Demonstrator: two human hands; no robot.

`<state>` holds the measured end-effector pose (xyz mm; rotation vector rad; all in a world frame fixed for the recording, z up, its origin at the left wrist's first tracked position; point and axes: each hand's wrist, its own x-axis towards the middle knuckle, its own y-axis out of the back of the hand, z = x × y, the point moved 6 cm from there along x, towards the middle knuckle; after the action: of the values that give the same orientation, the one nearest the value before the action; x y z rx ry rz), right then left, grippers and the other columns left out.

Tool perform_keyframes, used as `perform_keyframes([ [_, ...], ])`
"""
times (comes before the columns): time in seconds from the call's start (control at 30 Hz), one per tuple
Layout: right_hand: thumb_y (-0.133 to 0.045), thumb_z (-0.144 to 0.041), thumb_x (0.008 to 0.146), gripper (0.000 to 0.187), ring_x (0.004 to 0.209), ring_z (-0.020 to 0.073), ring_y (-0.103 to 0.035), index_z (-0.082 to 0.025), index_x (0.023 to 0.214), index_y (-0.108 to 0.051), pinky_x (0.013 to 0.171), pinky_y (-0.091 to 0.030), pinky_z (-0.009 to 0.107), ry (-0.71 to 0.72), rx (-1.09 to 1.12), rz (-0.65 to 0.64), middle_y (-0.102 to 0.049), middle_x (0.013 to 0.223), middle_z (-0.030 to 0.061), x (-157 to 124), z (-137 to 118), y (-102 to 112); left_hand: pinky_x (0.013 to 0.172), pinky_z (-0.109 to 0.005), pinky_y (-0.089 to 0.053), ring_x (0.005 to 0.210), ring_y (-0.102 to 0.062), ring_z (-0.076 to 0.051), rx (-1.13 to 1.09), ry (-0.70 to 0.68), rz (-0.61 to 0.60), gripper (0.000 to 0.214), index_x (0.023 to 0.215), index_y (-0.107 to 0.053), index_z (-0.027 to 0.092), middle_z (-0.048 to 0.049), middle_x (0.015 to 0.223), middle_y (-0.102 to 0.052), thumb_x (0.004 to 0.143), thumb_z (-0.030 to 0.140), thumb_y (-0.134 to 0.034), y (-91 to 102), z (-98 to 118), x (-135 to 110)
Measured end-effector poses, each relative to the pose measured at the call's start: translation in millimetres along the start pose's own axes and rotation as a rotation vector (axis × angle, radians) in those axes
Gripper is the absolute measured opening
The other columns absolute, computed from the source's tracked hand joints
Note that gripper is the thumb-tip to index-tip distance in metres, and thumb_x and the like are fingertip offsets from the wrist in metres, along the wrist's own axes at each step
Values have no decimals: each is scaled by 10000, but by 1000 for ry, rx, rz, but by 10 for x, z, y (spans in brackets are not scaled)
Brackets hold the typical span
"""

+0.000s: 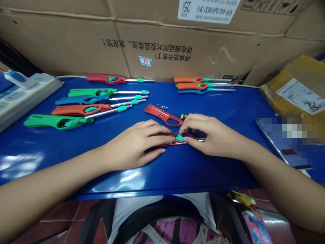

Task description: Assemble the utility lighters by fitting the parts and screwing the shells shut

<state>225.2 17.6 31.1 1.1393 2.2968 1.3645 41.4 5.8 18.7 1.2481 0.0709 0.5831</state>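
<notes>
An opened red lighter lies on the blue table, with white wire and metal parts showing in its shell. My left hand is laid over its handle end, fingers on top and thumb along the near edge, holding it down. My right hand pinches a teal trigger between thumb and fingers, at the middle of the shell. The lighter's metal tube sticks out beneath this hand. Just beyond lies the loose red shell half, beside a yellow-and-black screwdriver handle, partly hidden by my right fingers.
Several coloured lighters lie at the left; more lighters lie at the back right. Small screws sit beyond the shell. A power strip, a cardboard box, a taped parcel and a phone surround the workspace.
</notes>
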Motion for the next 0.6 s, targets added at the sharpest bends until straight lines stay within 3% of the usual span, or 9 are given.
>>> perform_keyframes([
  [0.27, -656, -124, 914, 86, 871, 156, -603, -206, 935, -644, 712, -482, 270, 18, 70, -82, -666, 956, 26, 3, -2, -86, 958, -421, -525, 1121, -616, -254, 69, 24, -78, 391, 1396, -625, 252, -120, 1380, -621, 1043, 207, -465, -74, -8, -18],
  [0.47, -645, -131, 944, 135, 1023, 186, -623, -222, 1011, -720, 907, -507, 339, 77, 82, -85, -675, 1040, 49, -8, -42, -45, 919, -412, -525, 1081, -604, -258, 101, 2, -91, 419, 1400, -622, 277, -114, 1359, -614, 1024, 183, -462, -47, 15, -21],
  [0.6, -626, -134, 959, 187, 1043, 186, -620, -241, 1054, -747, 935, -502, 343, 100, 65, -95, -671, 1039, 45, -11, -58, -43, 909, -412, -529, 1081, -607, -265, 130, 2, -100, 425, 1378, -637, 270, -111, 1354, -620, 1003, 159, -472, -41, 20, -20],
])
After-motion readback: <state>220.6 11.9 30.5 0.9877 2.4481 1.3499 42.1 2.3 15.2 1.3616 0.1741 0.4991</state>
